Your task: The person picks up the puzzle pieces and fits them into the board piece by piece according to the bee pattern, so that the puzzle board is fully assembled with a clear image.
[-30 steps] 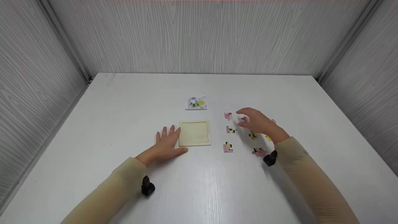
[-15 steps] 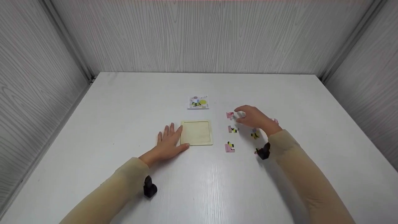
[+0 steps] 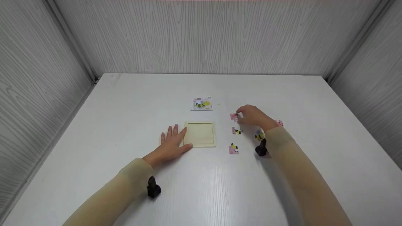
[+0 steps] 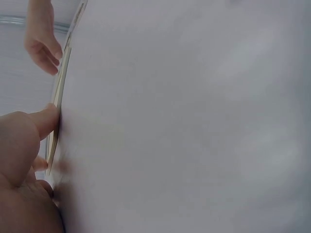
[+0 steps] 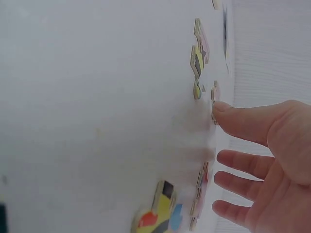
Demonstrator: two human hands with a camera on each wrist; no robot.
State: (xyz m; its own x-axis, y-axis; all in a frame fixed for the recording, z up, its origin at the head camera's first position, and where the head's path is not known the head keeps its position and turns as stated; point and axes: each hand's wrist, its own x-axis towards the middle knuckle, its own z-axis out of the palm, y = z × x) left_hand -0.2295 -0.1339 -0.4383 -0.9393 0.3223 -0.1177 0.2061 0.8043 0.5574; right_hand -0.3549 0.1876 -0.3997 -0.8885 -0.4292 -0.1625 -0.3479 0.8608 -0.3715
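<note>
A person in beige sleeves works at a white table (image 3: 201, 179), with a shallow square wooden puzzle tray (image 3: 200, 135) lying flat near the middle. The left hand (image 3: 171, 146), fingers spread and gripping nothing, rests beside the tray, its thumb and forefinger against the left side. To the right, the right hand (image 3: 253, 117) reaches low over the scattered jigsaw, thumb and forefinger bent at the right side of a pink jigsaw piece (image 3: 233, 116); the right wrist view shows the thumb overlapping a piece and the other fingers extended, but whether anything is pinched cannot be told. Just below the pink piece lies a yellow-and-black bee piece (image 3: 236, 131), and nearer the person a pink-edged bee piece (image 3: 233, 149). A blue-and-yellow bee piece (image 3: 259, 135) sits farther right, beneath the reaching arm, while a red-and-pink piece (image 3: 279, 123) shows beyond the wrist. Behind the tray, well apart from both hands, lies a bee picture card (image 3: 201, 104). A small black camera (image 3: 154, 187) hangs at the left cuff, another black camera (image 3: 261, 148) at the right, and grey wood-grain panels (image 3: 201, 37) enclose the table.
</note>
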